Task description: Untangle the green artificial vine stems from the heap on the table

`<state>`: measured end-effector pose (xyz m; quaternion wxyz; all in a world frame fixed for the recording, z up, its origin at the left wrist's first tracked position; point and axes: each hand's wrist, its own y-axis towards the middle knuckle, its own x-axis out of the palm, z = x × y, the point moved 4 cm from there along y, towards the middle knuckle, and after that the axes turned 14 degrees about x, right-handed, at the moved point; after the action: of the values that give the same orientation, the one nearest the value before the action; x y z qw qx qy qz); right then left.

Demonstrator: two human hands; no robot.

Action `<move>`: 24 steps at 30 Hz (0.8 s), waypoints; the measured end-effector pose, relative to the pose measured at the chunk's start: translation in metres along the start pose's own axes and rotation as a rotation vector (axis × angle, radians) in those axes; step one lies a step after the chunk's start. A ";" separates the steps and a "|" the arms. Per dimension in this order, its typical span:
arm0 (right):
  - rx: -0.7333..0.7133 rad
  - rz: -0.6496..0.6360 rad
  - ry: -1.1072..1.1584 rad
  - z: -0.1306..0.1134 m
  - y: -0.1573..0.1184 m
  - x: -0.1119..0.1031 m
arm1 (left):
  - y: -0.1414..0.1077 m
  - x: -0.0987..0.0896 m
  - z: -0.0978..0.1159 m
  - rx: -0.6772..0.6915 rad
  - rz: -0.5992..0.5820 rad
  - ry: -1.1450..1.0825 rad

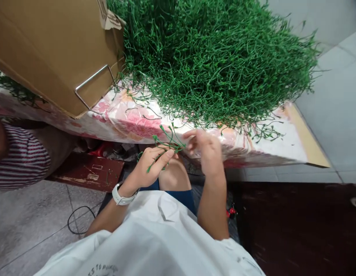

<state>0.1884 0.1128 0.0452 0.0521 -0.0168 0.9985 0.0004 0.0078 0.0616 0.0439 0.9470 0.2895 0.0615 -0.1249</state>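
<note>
Several thin green plastic stems with small forked tips are pinched between the thumb and fingers of my left hand, above my lap. Just right of them is my right hand, blurred by motion, with its fingers bent toward the stems; whether anything is between them cannot be made out. Beyond both hands a large heap of the same green stems covers much of the table with a flowered cloth. Loose stems lie along the heap's front edge.
A cardboard box with a metal wire handle stands at the left of the table. Another person's striped clothing shows at the far left. A dark red bench is below the table edge.
</note>
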 end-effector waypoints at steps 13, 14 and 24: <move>-0.041 0.261 0.582 0.006 -0.006 0.003 | -0.019 0.022 -0.008 -0.181 -0.047 -0.239; -0.107 0.361 0.618 0.003 0.001 -0.010 | -0.021 0.024 -0.007 -0.185 -0.046 -0.262; -0.155 0.471 -0.438 -0.019 0.077 -0.086 | -0.014 0.016 -0.008 -0.191 0.013 -0.321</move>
<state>0.2689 0.1921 0.0731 0.2625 0.2111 0.9370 0.0922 0.0191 0.0519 0.0269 0.9686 0.1750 -0.0806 -0.1571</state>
